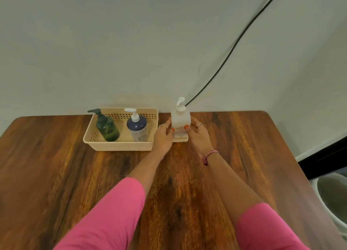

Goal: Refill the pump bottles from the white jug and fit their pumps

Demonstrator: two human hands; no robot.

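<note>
On wooden table against pale wall, both hands' grip clasping white pump bottle, left hand, right hand

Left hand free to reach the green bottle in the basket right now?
Probably not yet: the left hand and right hand both grip the white bottle. Once released, the green bottle stands uncovered in the open basket just beside it.

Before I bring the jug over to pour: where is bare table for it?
Bare wood lies in front of the basket, left of the left hand, and on the right of the right hand out to the table edge. The back is crowded: basket and white pump bottle sit close together.
</note>
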